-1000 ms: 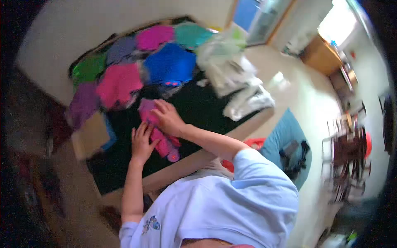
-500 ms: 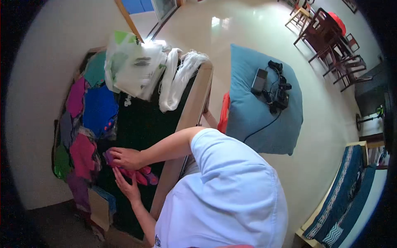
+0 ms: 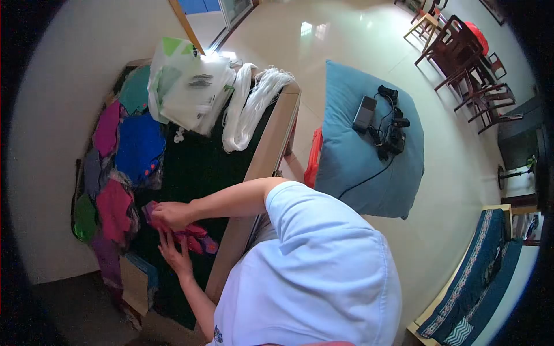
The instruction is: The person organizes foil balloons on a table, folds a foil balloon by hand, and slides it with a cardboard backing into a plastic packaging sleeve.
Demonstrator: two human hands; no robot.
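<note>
A pink-and-purple cloth item (image 3: 196, 239) lies on the dark green table surface (image 3: 199, 173). My right hand (image 3: 175, 214) is closed on its far end, where a purple edge shows past the fingers. Below it, my left hand (image 3: 176, 258) has its fingers stretched out, and the fingertips reach the cloth under the right hand. The cloth's exact kind is hard to make out. Just beyond my hands, a pink bundle (image 3: 113, 210) in clear plastic lies against a blue bundle (image 3: 138, 147).
White yarn hanks (image 3: 245, 115) and clear plastic bags (image 3: 193, 86) lie at the table's upper end. Green, purple and teal bundles line the wall side. An open cardboard box (image 3: 135, 286) stands near the lower end. A blue cushion (image 3: 360, 179) holds black electronics and cables.
My right hand has tightened its fingers around the purple end of the cloth. The left hand stays nearly in place, and the view has shifted slightly.
</note>
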